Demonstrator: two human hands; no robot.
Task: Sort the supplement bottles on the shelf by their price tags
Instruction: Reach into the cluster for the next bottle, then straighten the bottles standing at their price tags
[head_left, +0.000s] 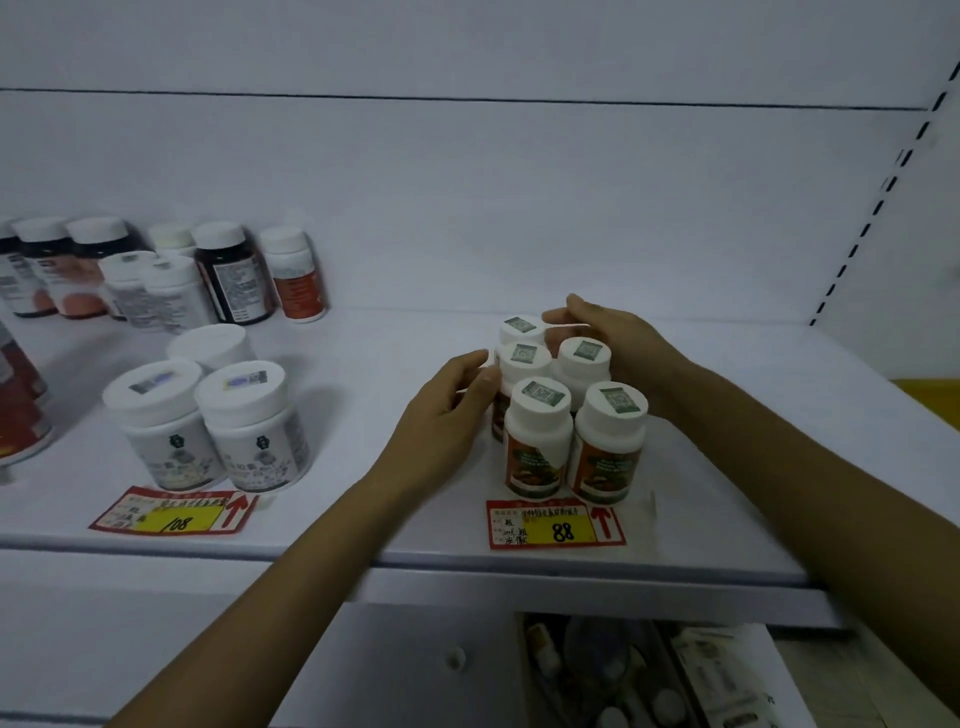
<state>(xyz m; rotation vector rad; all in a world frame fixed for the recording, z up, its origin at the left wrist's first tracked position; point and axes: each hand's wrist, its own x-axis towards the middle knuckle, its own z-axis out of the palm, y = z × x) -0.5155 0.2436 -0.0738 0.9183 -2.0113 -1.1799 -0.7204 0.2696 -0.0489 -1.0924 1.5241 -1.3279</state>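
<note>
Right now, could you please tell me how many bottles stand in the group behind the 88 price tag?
5 bottles: front left, front right, middle left, middle right, back left. The right hand may hide a sixth behind it.

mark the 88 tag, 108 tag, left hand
red-yellow 88 price tag (563, 531), head view, yellow panel
red-yellow 108 price tag (179, 520), head view, yellow panel
left hand (441, 415), head view, its back
</note>
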